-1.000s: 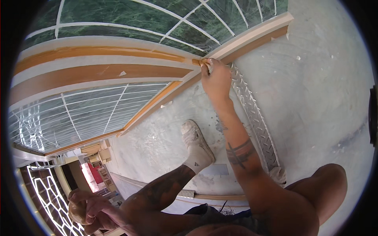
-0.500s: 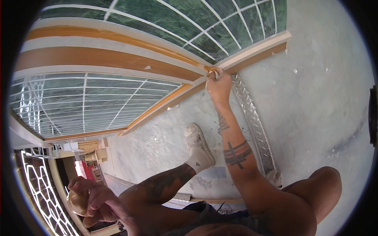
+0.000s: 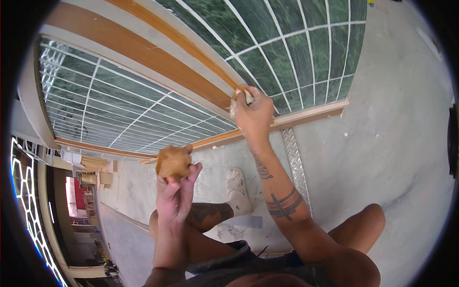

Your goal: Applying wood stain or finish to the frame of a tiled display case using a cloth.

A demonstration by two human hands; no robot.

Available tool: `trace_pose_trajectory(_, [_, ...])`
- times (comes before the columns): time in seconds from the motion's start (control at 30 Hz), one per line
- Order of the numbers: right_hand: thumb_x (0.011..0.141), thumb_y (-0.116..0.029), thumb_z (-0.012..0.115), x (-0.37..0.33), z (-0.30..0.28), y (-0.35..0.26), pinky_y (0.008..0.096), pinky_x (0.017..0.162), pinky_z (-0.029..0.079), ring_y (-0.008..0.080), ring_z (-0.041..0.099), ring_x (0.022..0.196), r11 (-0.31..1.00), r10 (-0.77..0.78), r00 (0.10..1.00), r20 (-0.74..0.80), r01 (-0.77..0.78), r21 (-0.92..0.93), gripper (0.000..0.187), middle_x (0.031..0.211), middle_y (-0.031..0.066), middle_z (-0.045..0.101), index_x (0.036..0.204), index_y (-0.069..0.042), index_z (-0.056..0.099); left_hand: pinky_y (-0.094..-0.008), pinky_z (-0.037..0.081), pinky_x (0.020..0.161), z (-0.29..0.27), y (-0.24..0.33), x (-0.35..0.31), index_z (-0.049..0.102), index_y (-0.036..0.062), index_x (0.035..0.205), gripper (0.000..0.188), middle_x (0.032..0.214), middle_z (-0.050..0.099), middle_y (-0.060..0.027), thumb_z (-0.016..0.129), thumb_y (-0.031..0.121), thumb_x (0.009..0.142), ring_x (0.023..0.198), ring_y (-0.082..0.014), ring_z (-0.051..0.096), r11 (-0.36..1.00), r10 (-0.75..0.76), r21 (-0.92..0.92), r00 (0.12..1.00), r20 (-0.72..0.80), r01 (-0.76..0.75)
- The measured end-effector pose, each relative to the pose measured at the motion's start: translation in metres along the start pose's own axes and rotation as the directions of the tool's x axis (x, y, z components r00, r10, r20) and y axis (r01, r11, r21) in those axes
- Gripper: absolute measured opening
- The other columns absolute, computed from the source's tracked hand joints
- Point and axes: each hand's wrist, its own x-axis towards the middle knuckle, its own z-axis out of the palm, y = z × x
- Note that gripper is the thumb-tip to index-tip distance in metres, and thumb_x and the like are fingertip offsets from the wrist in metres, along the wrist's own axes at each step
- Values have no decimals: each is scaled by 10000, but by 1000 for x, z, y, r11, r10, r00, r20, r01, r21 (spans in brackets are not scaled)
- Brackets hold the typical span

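**Either side of the post (image 3: 177, 71)**

From where I stand, the post divides two panes: the left pane (image 3: 114, 98) to its left, the right pane (image 3: 299, 57) to its right. The right hand (image 3: 256, 111) is at the post's lower end, with a wad (image 3: 234, 107) between hand and post. The left hand (image 3: 180, 193) is well to the left, an object (image 3: 173, 161) in its fingers, before the left pane's lower edge. A rail (image 3: 311, 115) lies beneath the right pane. From it a metal strip (image 3: 296, 165) runs along the floor (image 3: 382, 143), right of the right forearm. A shoe (image 3: 235, 183) rests on the floor between the two forearms; boxes (image 3: 104, 180) stand far left.
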Motion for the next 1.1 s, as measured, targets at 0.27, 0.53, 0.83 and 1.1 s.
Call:
trace_pose_trajectory(0.27, [860,-141,666,27,41,-147,413,652,526,367,689,658,844,-537,834,131,527,102,213,745,222,690,933,55,709,-439,529,1012,16,-11,40,448,62,1379,743,1338,557,-156,874,138,774,1194,-264,595,995,-19,93,1000,2,18])
trace_pose_trajectory(0.53, [871,-27,546,63,35,-242,482,738,538,417,683,823,483,-840,456,295,875,22,162,879,237,687,847,44,690,-435,538,989,19,-4,54,471,48,1356,723,1304,589,-156,878,168,770,1170,-241,592,999,29,43,999,20,-30])
trace_pose_trajectory(0.83, [890,-81,564,54,26,-161,477,785,540,420,672,871,344,-895,363,261,932,-115,171,900,224,686,871,32,691,-444,493,1037,23,12,22,419,51,1445,846,1391,524,-224,885,236,763,1077,-249,663,998,61,17,997,44,-62])
trace_pose_trajectory(1.1, [887,-51,636,26,-31,57,350,591,547,258,683,673,493,-719,628,297,763,-418,189,956,52,654,1069,-63,684,-457,445,1082,4,6,-1,290,101,1526,1046,1469,409,-246,911,306,709,1101,-248,629,997,46,59,999,-11,-45])
